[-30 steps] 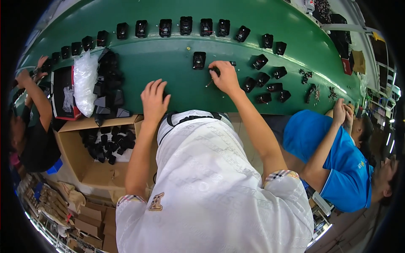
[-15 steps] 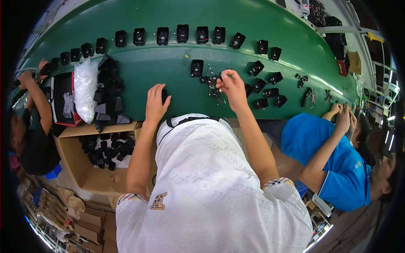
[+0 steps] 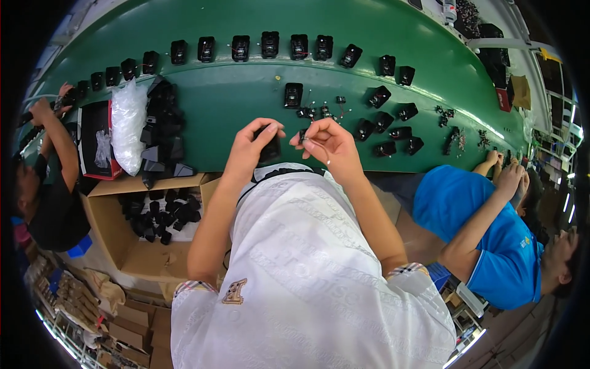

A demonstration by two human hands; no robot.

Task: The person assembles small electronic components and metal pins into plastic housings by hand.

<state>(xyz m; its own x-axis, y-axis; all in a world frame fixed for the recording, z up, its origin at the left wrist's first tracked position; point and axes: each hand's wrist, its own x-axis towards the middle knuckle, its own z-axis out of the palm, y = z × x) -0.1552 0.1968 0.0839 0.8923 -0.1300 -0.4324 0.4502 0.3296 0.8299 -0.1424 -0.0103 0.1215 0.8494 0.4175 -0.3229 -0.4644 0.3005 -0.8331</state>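
My left hand is closed around a black plastic housing just above the near edge of the green table. Close to its right, my right hand pinches a small black wired part between thumb and fingers. A thin lead with a pale end hangs below that hand. Beyond my right hand lies a loose cluster of small black wired parts. One upright black housing stands just past the cluster. How the held part is shaped is partly hidden by my fingers.
A curved row of black housings lines the green table. More housings stand at right. At left are a clear plastic bag, piled black shells and an open carton. Co-workers sit on both sides.
My right hand has lifted a small wired part from the cluster and come nearer. My left hand has moved right, picking up the black housing. The hands are now close together.
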